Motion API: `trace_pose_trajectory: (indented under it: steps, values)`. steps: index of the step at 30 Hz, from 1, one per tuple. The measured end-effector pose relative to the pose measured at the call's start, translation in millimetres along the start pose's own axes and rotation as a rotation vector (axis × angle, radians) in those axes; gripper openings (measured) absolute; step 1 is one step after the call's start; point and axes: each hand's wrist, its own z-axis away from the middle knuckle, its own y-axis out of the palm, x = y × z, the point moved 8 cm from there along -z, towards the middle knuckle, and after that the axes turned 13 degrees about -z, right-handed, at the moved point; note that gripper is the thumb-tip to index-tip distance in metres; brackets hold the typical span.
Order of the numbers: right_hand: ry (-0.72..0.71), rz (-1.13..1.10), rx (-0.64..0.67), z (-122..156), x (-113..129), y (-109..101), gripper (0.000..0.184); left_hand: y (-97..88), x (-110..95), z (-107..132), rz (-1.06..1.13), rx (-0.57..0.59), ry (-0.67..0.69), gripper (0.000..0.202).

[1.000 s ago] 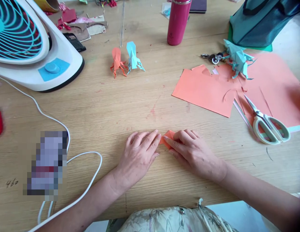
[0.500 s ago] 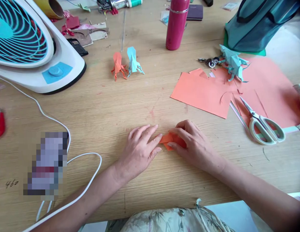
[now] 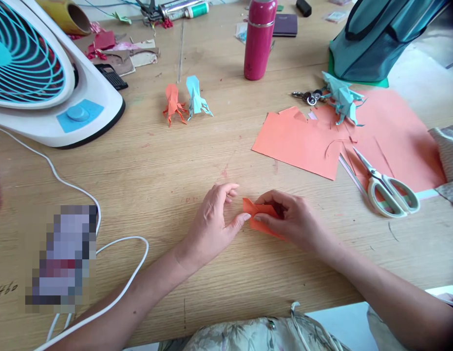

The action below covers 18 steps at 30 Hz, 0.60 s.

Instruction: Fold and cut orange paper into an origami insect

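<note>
A small folded piece of orange paper [image 3: 261, 225] is at the near middle of the wooden table. My right hand [image 3: 294, 217] pinches it between thumb and fingers, and covers its right part. To its left, my left hand [image 3: 217, 219] is open, with the thumb stretched to the paper's left edge and the other fingers apart from it, slightly curled. Farther back stand an orange origami figure [image 3: 173, 105] and a light blue origami figure [image 3: 196, 97], side by side on thin legs.
At right, scissors [image 3: 385, 187] lie on orange paper sheets [image 3: 299, 144], near a teal origami creature [image 3: 341, 97] and keys [image 3: 309, 96]. A pink bottle [image 3: 260, 41], a teal bag [image 3: 372, 46] and a fan [image 3: 91, 114] stand farther back. A white cable [image 3: 142, 258] crosses my left forearm beside a blurred phone [image 3: 62, 256].
My left hand has lifted and turned, its fingers coming off the table by the paper. The orange paper is tilted up and shows more of its surface. The whole view has shifted slightly.
</note>
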Motion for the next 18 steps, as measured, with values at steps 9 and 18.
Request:
trace_pose_trajectory:
  steps: [9, 18]
  values:
    - [0.06, -0.632, 0.014, -6.1, 2.6, 6.3, 0.04, 11.7, -10.0, -13.3, 0.472, 0.171, -0.144, 0.01]
    - [-0.066, -0.438, -0.014, -0.3, 12.1, 3.1, 0.028, -13.2, -30.7, -20.0, 0.2, 0.078, -0.019, 0.01]
